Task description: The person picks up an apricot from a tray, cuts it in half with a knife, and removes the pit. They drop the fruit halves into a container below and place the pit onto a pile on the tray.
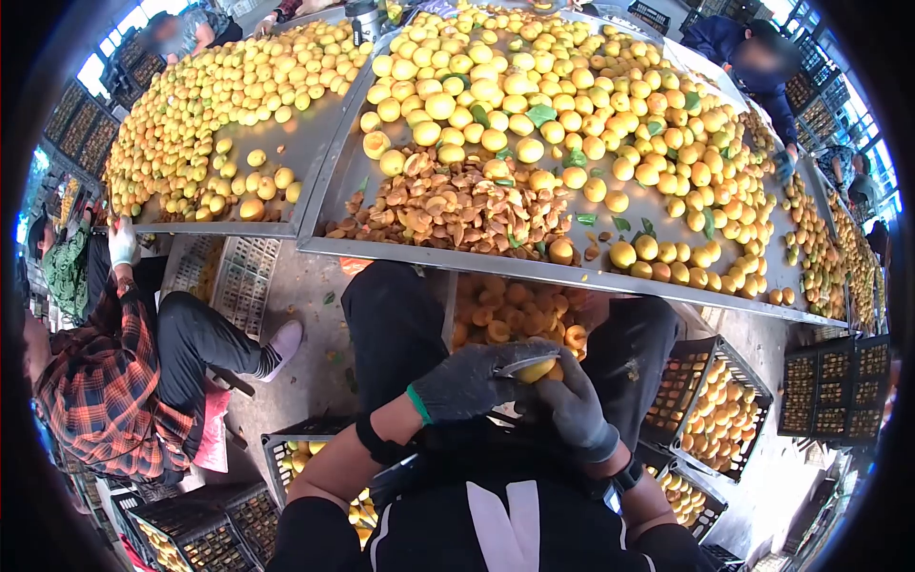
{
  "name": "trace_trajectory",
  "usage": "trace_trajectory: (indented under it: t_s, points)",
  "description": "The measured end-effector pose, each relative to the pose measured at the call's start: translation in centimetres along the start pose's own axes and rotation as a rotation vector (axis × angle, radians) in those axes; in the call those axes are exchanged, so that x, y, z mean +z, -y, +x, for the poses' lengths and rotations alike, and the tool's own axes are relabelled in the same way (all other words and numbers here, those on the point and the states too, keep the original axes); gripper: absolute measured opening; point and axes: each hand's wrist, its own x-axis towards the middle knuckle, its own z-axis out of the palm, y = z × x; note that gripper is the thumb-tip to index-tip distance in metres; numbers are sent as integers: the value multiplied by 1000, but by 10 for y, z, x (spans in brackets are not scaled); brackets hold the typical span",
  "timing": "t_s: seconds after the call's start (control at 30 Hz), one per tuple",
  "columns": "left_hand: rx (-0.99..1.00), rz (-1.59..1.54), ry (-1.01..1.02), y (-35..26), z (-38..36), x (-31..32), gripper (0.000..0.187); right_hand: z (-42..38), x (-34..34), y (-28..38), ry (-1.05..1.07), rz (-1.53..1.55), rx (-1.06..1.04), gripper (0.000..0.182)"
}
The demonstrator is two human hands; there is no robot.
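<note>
So the most space here is taken up by the big metal table point(400, 255), with its raised rim running just past the knees. A smaller table point(214, 229) is butted up against its left side. Most of the big one is covered in loose yellow-orange fruit point(534, 81), spread nearly to the rim on the right, with bits of bare metal showing in the middle. Floor room is pretty tight: a neighbour in a plaid shirt point(105, 381) is seated on the left, and black crates point(729, 410) are packed in by the right leg. Between the knees, just below the rim, a batch of opened fruit point(510, 310) can be seen. Up on the table, a brown heap point(467, 205) is piled against the near edge.

Both gloved hands are held low over the lap, clear of the rim. A single fruit point(536, 371) is gripped by the right hand point(577, 410), between the two hands. A pale blade point(522, 363) is set against it, under the curled fingers of the left hand point(467, 381); whether it's clasped there can't be told.
</note>
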Motion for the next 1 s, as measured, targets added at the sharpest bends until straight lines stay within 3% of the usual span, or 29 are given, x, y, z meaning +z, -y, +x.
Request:
trace_trajectory:
  t_s: [0.1,0.23,0.3,0.33,0.4,0.47,0.53,0.63,0.7,0.77,0.93,1.0]
  points:
    - [-157,28,31,-12,2,-4,53,6,3,-2,-21,45,-73,50]
    - [-164,60,8,-2,-5,2,58,9,1,3,43,-65,-54,49]
    - [-204,-272,-17,1,-9,5,71,11,-2,2,17,-90,-53,48]
    - [-204,-270,-14,1,-8,5,71,12,-3,1,-9,-118,-47,47]
    - [-86,-189,-54,-3,-7,5,78,11,-7,0,-4,-291,-43,46]
    - [-138,-40,23,-6,-6,5,80,10,-8,-3,-1,-462,-38,45]
    - [-184,110,105,-7,-6,4,82,9,-8,-8,73,-554,-232,43]
    - [-113,211,84,-7,-6,4,78,4,1,-5,11,-326,-242,41]
    - [-51,-33,-89,-6,-5,8,67,3,0,-4,-18,-197,-161,41]
    - [-92,-75,-133,-6,-4,12,64,3,0,-6,-50,-68,-78,41]
    - [-98,-220,-291,1,0,25,59,19,2,-23,-97,28,-431,44]
    - [-82,-99,-277,-1,0,24,60,23,-2,-27,-108,-9,-402,44]
